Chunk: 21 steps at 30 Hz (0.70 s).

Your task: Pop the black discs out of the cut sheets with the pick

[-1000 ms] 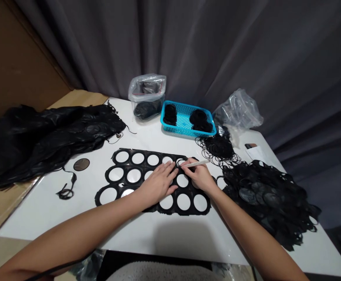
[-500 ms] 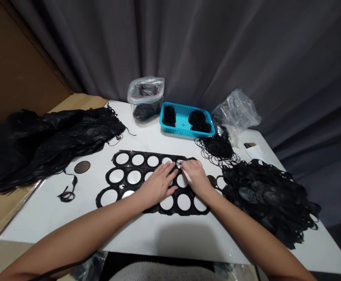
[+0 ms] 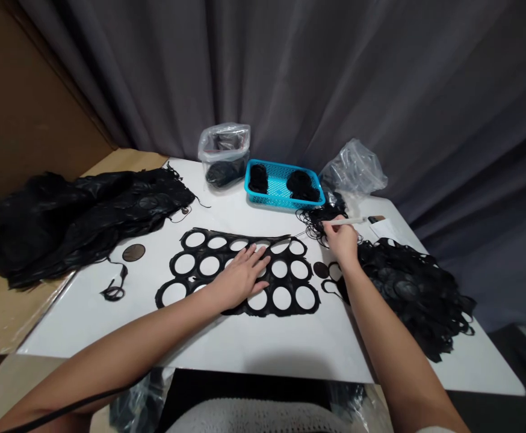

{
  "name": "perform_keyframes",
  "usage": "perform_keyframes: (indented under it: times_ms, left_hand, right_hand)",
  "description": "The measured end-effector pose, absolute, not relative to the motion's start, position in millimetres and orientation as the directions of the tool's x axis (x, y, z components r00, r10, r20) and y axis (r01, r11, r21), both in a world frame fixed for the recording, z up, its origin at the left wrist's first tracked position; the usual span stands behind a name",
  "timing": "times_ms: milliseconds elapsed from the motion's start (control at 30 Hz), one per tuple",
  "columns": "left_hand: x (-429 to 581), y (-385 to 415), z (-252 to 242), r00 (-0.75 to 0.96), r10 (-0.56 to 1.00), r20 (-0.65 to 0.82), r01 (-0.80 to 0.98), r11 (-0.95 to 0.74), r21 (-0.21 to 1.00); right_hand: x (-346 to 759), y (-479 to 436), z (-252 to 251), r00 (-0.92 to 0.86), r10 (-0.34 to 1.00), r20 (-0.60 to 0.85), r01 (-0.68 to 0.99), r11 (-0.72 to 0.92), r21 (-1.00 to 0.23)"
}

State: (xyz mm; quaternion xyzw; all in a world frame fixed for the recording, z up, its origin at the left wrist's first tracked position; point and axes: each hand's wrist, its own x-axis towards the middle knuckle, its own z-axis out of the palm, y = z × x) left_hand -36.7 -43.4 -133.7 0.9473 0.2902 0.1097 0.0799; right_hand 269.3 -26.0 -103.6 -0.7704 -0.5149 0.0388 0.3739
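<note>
A thin black rubber-like sheet point(image 3: 227, 262) with rows of round holes lies flat on the white table. My left hand point(image 3: 240, 276) presses on its middle, fingers stretched out and palm down, covering some holes. Beyond the sheet's far right corner, my right hand point(image 3: 342, 243) is closed around a slim white pen-like tool point(image 3: 346, 221), which points sideways. A thin black strand point(image 3: 303, 232) runs from the sheet's lifted far edge toward my right fingers; how they grip it is hard to see. Just behind that hand is a heap of thin black rings point(image 3: 317, 218).
A blue basket point(image 3: 283, 201) with bundles of black rings stands at the back, beside a clear plastic container point(image 3: 224, 153). Black sheets point(image 3: 86, 210) are piled left, black scraps point(image 3: 407, 288) right. A clear plastic bag point(image 3: 355, 165) sits back right. Loose dark discs point(image 3: 133, 252) lie about.
My right hand has moved right and away from the sheet to the ring heap, with the white tool. The sheet's far edge now bows and lifts near the strand. My left hand stays on the sheet.
</note>
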Motion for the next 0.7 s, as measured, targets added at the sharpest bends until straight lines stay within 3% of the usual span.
perform_keyframes:
  times_ms: [167, 233, 333, 433, 700]
  left_hand:
    - [-39, -47, -133, 0.787, 0.594, 0.168, 0.561, -0.802, 0.207]
    - [-41, -50, -130, 0.793, 0.574, 0.204, 0.541, -0.817, 0.197]
    - [-46, -61, -127, 0.843, 0.488, 0.228, 0.445, -0.87, 0.213]
    - [-50, -73, -130, 0.87, 0.452, 0.197, 0.405, -0.883, 0.237]
    - [-50, -81, -137, 0.86, 0.473, 0.192, 0.427, -0.872, 0.239]
  right_hand:
    - [267, -30, -100, 0.534, 0.788, 0.307, 0.711, -0.222, -0.667]
    - [251, -42, -100, 0.45, 0.857, 0.251, 0.687, -0.153, -0.71]
    - [216, -72, -106, 0.187, 0.974, 0.128, 0.589, -0.007, -0.808]
    - [188, -101, -113, -0.014, 0.999, 0.043, 0.551, 0.043, -0.833]
    - [176, -120, -123, -0.039, 0.998, 0.056, 0.583, 0.068, -0.81]
